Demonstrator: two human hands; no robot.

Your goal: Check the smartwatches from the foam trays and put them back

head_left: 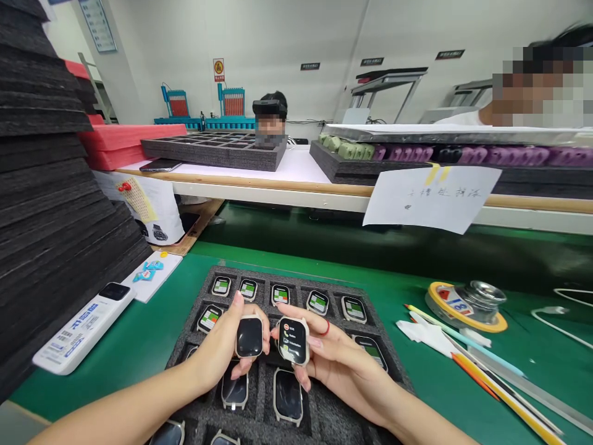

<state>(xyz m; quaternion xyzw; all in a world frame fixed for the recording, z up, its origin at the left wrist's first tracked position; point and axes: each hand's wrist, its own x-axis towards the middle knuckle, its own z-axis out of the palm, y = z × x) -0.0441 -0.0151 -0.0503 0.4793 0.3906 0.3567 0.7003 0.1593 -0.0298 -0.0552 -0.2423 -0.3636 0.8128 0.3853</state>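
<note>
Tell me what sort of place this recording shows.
Probably an electronics workshop or factory floor: a dark foam tray holds smartwatches in rows of cutouts, black foam slabs are piled at the left, and the shelf carries another divided tray.

The grip counts 2 watches: 1 dark watch [249, 337] in the left hand [215, 352] and 1 lit watch [293, 341] in the right hand [340, 352]. Below the grip lies 1 foam tray [264, 408], with 5 tray watches [280, 295] in the row farthest beyond it, 2 just nearer than it, and 2 cut off lower left; any hidden by the hands cannot be counted. Right of the grip sits 1 tape roll [456, 303]; left, 1 white device [83, 334]. Far beyond are 2 teal racks [232, 102], 2 other people [275, 99], 3 dark wall plaques [372, 61] and 1 warning sign [218, 69].
</note>
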